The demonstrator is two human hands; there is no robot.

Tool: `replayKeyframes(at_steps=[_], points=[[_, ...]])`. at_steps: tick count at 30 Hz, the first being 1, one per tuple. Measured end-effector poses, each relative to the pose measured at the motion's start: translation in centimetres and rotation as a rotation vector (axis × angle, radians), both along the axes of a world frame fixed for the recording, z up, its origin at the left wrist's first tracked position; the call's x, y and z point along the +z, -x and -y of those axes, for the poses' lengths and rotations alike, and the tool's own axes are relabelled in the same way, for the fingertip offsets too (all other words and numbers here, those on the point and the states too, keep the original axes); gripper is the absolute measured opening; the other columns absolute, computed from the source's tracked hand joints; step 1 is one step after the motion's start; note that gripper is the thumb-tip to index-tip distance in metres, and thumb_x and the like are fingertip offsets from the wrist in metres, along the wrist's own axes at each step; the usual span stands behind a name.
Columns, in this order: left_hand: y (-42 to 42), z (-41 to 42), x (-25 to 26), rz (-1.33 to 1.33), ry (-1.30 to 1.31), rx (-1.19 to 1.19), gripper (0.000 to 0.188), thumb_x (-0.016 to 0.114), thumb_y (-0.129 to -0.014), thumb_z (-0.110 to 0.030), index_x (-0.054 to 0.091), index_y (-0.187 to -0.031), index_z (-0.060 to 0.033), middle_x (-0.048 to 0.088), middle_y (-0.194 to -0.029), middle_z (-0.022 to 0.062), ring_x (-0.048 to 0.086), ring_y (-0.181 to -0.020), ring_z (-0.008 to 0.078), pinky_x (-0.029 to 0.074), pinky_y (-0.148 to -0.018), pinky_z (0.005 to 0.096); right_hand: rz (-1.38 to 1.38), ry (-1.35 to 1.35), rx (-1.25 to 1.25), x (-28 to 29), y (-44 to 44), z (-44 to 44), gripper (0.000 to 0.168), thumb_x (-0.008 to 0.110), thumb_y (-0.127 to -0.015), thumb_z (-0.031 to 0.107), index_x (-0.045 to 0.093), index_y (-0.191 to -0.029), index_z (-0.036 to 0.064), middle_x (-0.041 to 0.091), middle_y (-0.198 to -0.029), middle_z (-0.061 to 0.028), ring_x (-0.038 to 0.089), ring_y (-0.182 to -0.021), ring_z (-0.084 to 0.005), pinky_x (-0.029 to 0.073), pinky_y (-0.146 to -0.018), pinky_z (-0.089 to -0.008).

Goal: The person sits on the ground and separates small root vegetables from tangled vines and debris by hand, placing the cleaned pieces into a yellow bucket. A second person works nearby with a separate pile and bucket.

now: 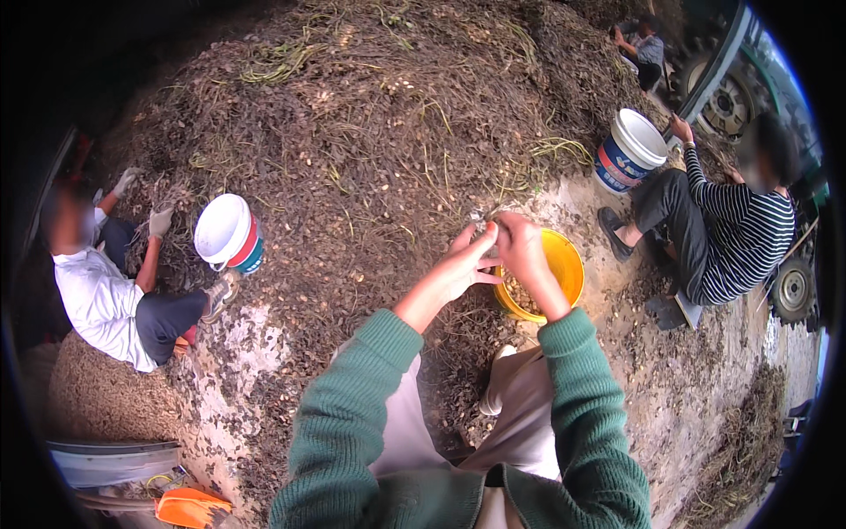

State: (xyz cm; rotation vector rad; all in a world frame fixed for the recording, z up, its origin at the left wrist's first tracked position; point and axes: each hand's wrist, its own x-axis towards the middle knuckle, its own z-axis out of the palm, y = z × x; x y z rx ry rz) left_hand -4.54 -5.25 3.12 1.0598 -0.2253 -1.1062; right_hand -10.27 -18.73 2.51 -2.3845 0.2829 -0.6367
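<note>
My left hand (462, 263) and my right hand (522, 241) meet above the near edge of a heap of dried peanut plants (370, 145). The left thumb is stretched out and its lower fingers are spread. Curled fingers on the right hand press close to the left thumb; whether anything is pinched between them is hidden. Below the right hand stands a yellow plastic bucket (566, 264), partly covered by that hand and wrist. Peanuts in their shells (519, 294) lie inside it.
On the left, a gloved person (106, 284) sits beside a white bucket (225, 231). To the right, a person in stripes (733, 218) sits near another bucket (628, 152). Farther back is a third person (644, 53) by a large wheel (727, 102). An orange shovel (188, 508) lies lower left.
</note>
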Motion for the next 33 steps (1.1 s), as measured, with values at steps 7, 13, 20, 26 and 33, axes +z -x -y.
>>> replayKeyframes(at_steps=[7, 13, 20, 26, 33], points=[[-4.8, -3.4, -3.4, -0.178, 0.186, 0.344, 0.023, 0.051, -0.091, -0.011, 0.05, -0.111, 0.0003, 0.06, -0.103, 0.0133, 0.057, -0.104, 0.0296, 0.047, -0.091, 0.0449, -0.073, 0.294, 0.251, -0.7, 0.9, -11.1, 0.071, 0.049, -0.065, -0.011, 0.03, -0.133, -0.01, 0.02, -0.141, -0.0342, 0.017, -0.133, -0.0508, 0.022, -0.11, -0.051], [-7.4, -6.3, -3.9, -0.311, 0.154, 0.469, 0.028, 0.043, -0.095, -0.012, 0.047, -0.118, 0.003, 0.048, -0.066, -0.0002, 0.05, -0.058, 0.0125, 0.044, -0.053, 0.024, 0.162, -0.043, 0.459, 1.2, 0.3, -11.2, 0.038, 0.046, -0.074, -0.015, 0.057, -0.11, -0.008, 0.044, -0.131, -0.0275, 0.054, -0.112, -0.0351, 0.048, -0.091, -0.0369], [-6.6, -7.9, -1.1, -0.428, 0.351, 0.16, 0.038, 0.044, -0.096, -0.02, 0.044, -0.123, 0.0073, 0.035, -0.056, -0.0053, 0.029, -0.044, 0.0032, 0.024, -0.036, 0.0191, -0.04, -1.044, 0.205, -3.5, -2.0, -5.1, 0.037, 0.043, -0.095, 0.021, 0.044, -0.127, 0.002, 0.048, -0.127, -0.0167, 0.051, -0.112, -0.0247, 0.046, -0.09, -0.0389], [-3.9, -7.5, 0.3, -0.211, 0.156, 0.156, 0.042, 0.048, -0.096, -0.033, 0.052, -0.122, 0.0007, 0.03, -0.057, -0.0099, 0.025, -0.042, -0.0005, 0.021, -0.034, 0.016, -0.114, -1.723, 0.81, -1.5, -2.4, -7.3, 0.048, 0.043, -0.095, 0.046, 0.043, -0.123, 0.007, 0.058, -0.107, -0.0092, 0.059, -0.1, -0.0223, 0.047, -0.093, -0.0408], [-2.5, -7.1, -0.3, 0.029, -0.004, 0.238, 0.022, 0.05, -0.096, -0.021, 0.056, -0.109, -0.0054, 0.033, -0.057, -0.0085, 0.027, -0.042, 0.0011, 0.023, -0.037, 0.018, -0.128, -1.16, 0.575, -3.3, -2.7, -6.2, 0.029, 0.056, -0.093, 0.02, 0.053, -0.115, 0.002, 0.061, -0.099, -0.0044, 0.059, -0.092, -0.0129, 0.049, -0.079, -0.0276]])
